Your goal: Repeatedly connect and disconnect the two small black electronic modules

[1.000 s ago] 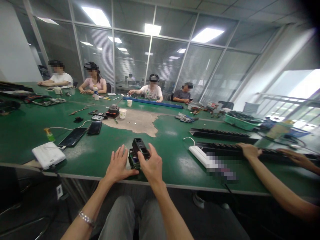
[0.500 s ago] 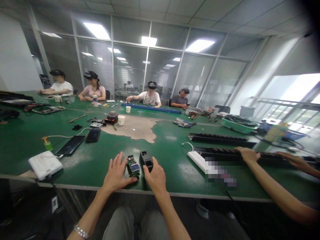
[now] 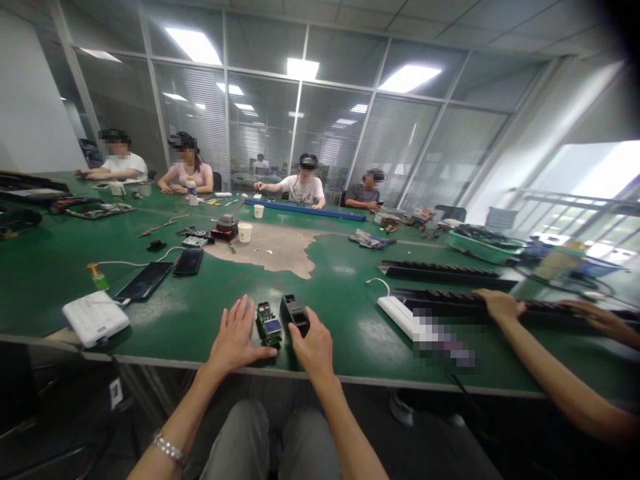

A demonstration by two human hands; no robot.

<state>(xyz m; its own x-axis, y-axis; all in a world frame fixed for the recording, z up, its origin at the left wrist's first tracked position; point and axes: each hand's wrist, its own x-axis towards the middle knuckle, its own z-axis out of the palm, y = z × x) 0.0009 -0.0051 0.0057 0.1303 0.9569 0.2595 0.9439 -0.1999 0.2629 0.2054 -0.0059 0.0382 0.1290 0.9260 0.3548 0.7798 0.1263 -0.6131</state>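
Note:
My left hand (image 3: 231,339) lies on the green table with fingers stretched out, its thumb by the near end of a circuit board (image 3: 270,327) with a small bluish screen. It does not grip the board. To the right of the board is a black plastic housing (image 3: 293,312) with slots in its top. My right hand (image 3: 315,341) holds this housing at its near end, thumb on the left and fingers on the right. Board and housing are side by side, a narrow gap between them. The housing's near right side is hidden by my fingers.
A white box (image 3: 95,319) and two dark phones, one of them (image 3: 145,280) cabled, lie left. On the right is a white power strip (image 3: 400,317). Beside it, a co-worker's hands (image 3: 500,305) touch a long black rail (image 3: 450,303). Paper cups (image 3: 245,232) and several people are farther back.
The camera view has shifted slightly. My left fingers look a little closer together and straighter. My right hand keeps its hold on the housing, and the board stays beside it.

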